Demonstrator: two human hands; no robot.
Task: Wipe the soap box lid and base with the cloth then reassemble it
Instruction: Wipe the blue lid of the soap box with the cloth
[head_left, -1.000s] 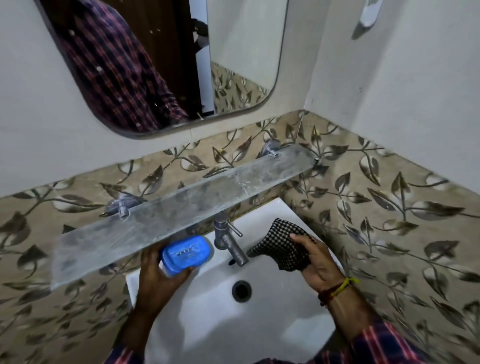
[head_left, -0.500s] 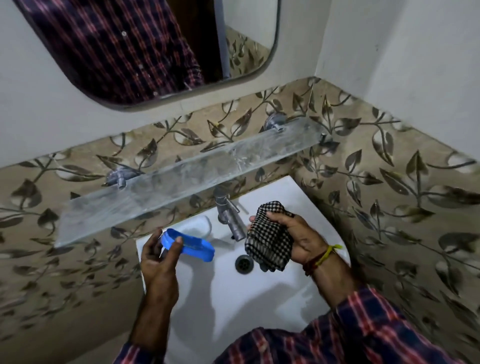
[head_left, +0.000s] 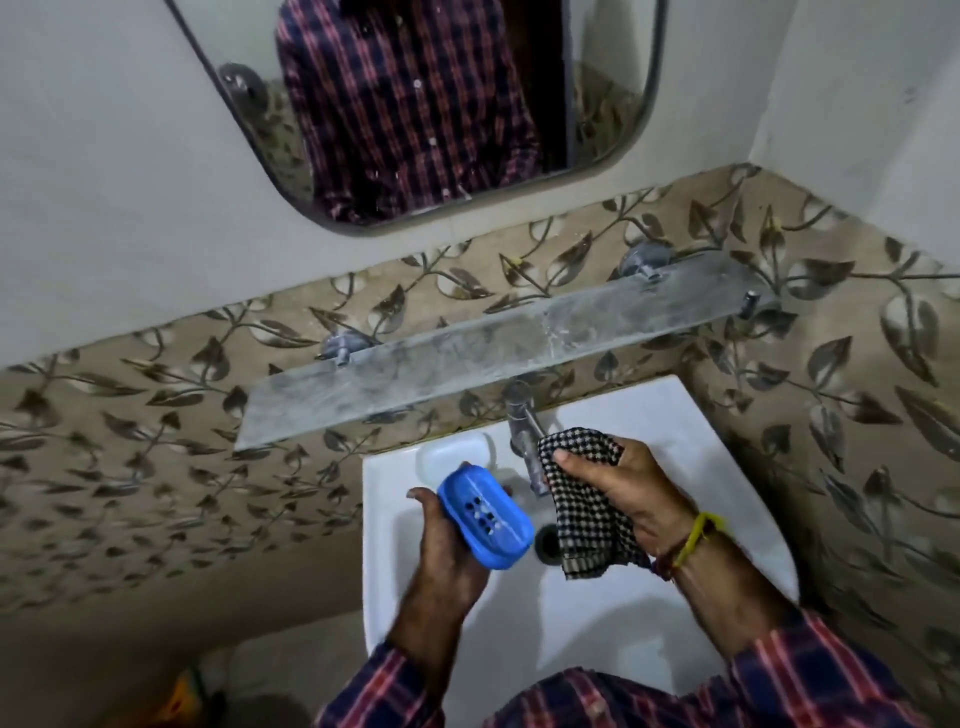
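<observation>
A blue plastic soap box part (head_left: 485, 514) with drain holes in its face is gripped in my left hand (head_left: 447, 551) over the white sink (head_left: 701, 467). It tilts with the holed side facing up toward me. My right hand (head_left: 623, 491) holds a black-and-white checked cloth (head_left: 587, 509) just right of the blue part, and the cloth hangs down over the basin. The cloth and the blue part are close but apart. I cannot tell whether this blue piece is the lid or the base, and no second piece shows.
A chrome tap (head_left: 524, 426) stands behind the cloth, above the drain (head_left: 545, 543). A cloudy glass shelf (head_left: 467, 358) sticks out from the leaf-patterned tiles (head_left: 156, 441) over the sink's back edge. A mirror (head_left: 415, 104) hangs above. The side wall closes in on the right.
My left hand has turned the blue part so that its holed face shows, and brought it toward the cloth. My right hand has shifted the cloth slightly. The camera has tilted down.
</observation>
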